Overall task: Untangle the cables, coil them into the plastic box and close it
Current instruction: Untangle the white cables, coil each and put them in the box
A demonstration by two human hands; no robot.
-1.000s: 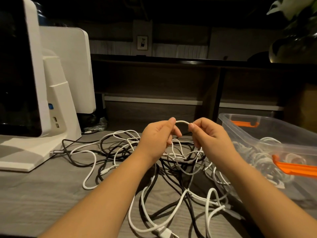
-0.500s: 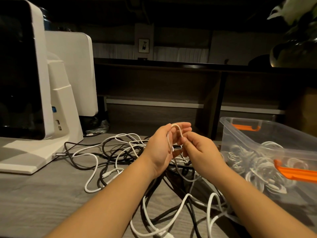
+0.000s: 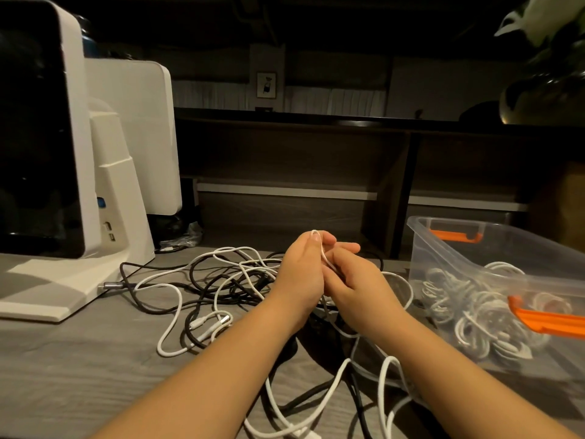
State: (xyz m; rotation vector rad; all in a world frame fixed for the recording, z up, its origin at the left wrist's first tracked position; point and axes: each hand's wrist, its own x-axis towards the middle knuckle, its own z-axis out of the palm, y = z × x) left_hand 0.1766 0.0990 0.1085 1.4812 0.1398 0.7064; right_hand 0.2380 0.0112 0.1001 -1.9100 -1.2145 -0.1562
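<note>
At frame centre, the left hand (image 3: 302,267) and right hand (image 3: 354,282) are pressed close together, both with fingers curled around a loop of white cable (image 3: 322,251) raised above the table (image 3: 63,359). Below and left of the hands, the tangle of white and black cables (image 3: 221,289) lies spread across the table. At right, the clear plastic box (image 3: 449,245) with orange latches (image 3: 456,235) stands open, containing coiled white cables (image 3: 474,321).
</note>
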